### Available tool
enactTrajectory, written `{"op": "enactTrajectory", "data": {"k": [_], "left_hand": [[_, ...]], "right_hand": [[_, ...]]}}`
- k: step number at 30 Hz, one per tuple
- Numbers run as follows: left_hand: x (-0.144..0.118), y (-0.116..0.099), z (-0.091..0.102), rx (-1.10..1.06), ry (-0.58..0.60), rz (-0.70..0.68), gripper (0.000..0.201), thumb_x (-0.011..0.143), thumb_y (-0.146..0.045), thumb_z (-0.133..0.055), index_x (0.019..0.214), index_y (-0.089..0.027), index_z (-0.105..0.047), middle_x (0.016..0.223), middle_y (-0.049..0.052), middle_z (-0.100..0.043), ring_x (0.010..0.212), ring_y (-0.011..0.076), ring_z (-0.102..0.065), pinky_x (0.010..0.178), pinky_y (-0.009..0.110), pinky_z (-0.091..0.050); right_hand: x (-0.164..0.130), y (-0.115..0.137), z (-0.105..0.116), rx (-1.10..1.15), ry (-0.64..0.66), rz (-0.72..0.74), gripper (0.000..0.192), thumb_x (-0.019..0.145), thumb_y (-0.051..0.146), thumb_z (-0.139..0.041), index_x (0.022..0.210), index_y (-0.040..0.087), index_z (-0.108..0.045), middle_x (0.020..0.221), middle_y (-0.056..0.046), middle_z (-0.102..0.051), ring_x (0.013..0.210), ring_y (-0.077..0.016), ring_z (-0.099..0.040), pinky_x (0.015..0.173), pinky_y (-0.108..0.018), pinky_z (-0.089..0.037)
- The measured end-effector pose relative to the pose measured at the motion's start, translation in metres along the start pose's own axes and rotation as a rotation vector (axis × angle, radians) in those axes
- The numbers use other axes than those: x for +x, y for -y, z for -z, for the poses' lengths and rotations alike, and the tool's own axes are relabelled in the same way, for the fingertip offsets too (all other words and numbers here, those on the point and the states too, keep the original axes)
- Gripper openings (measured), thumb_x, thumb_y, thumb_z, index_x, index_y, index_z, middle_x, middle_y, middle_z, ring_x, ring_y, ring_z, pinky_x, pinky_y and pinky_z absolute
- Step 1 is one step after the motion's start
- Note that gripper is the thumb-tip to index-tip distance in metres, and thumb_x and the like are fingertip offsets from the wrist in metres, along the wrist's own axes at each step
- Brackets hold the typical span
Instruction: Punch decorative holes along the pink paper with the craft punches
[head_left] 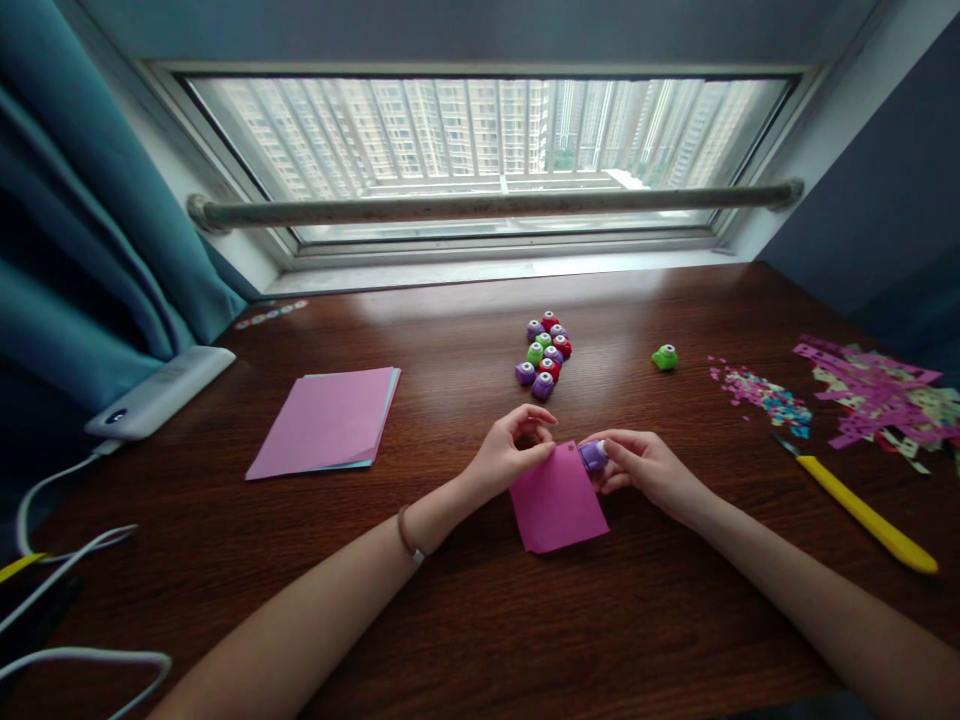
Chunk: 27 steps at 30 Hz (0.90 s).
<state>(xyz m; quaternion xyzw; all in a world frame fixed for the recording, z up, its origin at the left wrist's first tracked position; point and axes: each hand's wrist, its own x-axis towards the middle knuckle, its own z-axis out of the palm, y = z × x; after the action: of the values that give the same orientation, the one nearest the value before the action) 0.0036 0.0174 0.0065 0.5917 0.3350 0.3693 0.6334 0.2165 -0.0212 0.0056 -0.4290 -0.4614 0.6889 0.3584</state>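
Note:
A small pink paper square [559,503] lies on the dark wooden desk [465,620] in front of me. My left hand [512,448] pinches its top left corner between thumb and fingers. My right hand [637,467] grips a small purple punch [592,455] that sits at the paper's top right edge. A tiny hole or mark shows near the paper's top edge.
A cluster of several purple, red and green punches [546,352] stands behind my hands, a lone green punch [664,357] to the right. A stack of pink paper [326,420] lies left. Paper scraps [870,390] and a yellow-handled tool [862,512] lie right. White cables [67,560] at left.

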Motion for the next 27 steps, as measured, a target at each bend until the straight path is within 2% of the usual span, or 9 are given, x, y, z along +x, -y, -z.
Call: {"op": "enactTrajectory", "data": {"k": [18,27], "left_hand": [[0.0002,-0.0014,0.0009,-0.029,0.028,0.02,0.031,0.071,-0.025,-0.063,0.096,-0.013,-0.05,0.069,-0.002,-0.052,0.06,0.0078,-0.047,0.058,0.021,-0.036],[-0.0004,-0.0021,-0.0004,-0.009,0.024,0.017,0.031,0.069,-0.026,-0.063,0.094,-0.013,-0.05,0.068,-0.003,-0.051,0.059,0.0081,-0.047,0.058,0.021,-0.036]], "right_hand": [[0.0001,0.0033,-0.0031,-0.054,-0.009,0.009,0.037,0.075,0.041,-0.067,0.101,0.014,-0.061,0.085,-0.005,-0.067,0.069,-0.0169,-0.065,0.063,-0.028,-0.055],[-0.0002,0.0033,-0.0027,-0.064,0.003,0.011,0.035,0.077,0.039,-0.066,0.102,0.016,-0.06,0.088,-0.005,-0.066,0.07,-0.0153,-0.064,0.063,-0.026,-0.054]]}}
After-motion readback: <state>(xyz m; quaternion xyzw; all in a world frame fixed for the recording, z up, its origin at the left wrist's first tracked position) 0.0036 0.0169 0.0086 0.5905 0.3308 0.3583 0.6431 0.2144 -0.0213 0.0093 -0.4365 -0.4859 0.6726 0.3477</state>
